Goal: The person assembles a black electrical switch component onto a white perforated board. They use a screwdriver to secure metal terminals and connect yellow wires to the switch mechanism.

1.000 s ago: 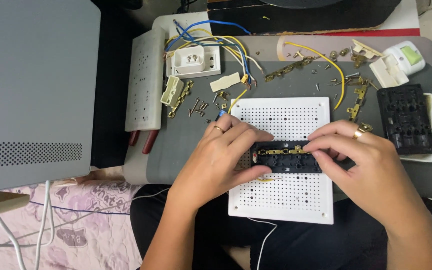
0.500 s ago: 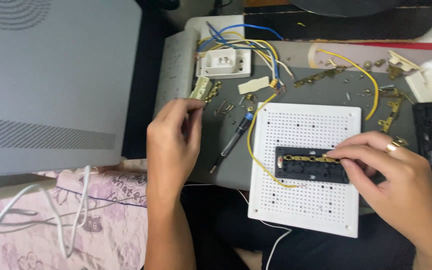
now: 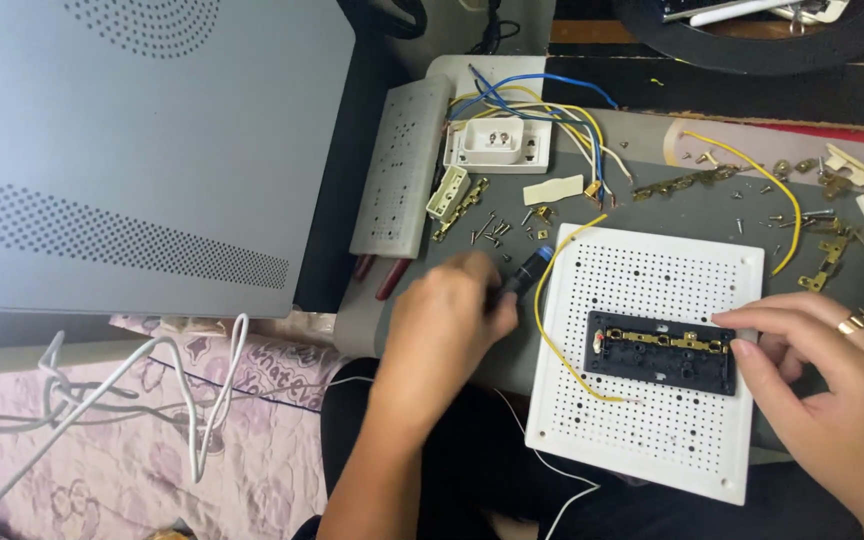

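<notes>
Left hand (image 3: 442, 320) curled over a dark-handled screwdriver (image 3: 518, 275), blue near the tip, fingers closed round the handle and hiding most of it; blade not visible. Right hand (image 3: 832, 385) cut off at the frame's right edge, ring on one finger, fingertips (image 3: 742, 325) pressed on the right end of a black socket module (image 3: 657, 350) with a brass contact strip along its top. Module lying flat on a white perforated plastic plate (image 3: 652, 420), near its middle, the plate's lower corner hanging over the tabletop (image 3: 672, 205) edge. Yellow wire (image 3: 552, 330) looping across the plate's left side. Scattered above: tiny screws (image 3: 492, 230), too small to count, brass strips (image 3: 682, 182), a white plug base (image 3: 497, 145) with blue and yellow leads. Left of it, a long white perforated strip cover (image 3: 402, 170). Grey perforated metal panel (image 3: 122, 150) filling the upper left, edges out of frame. White cables (image 3: 192, 400) over floral cloth below.
</notes>
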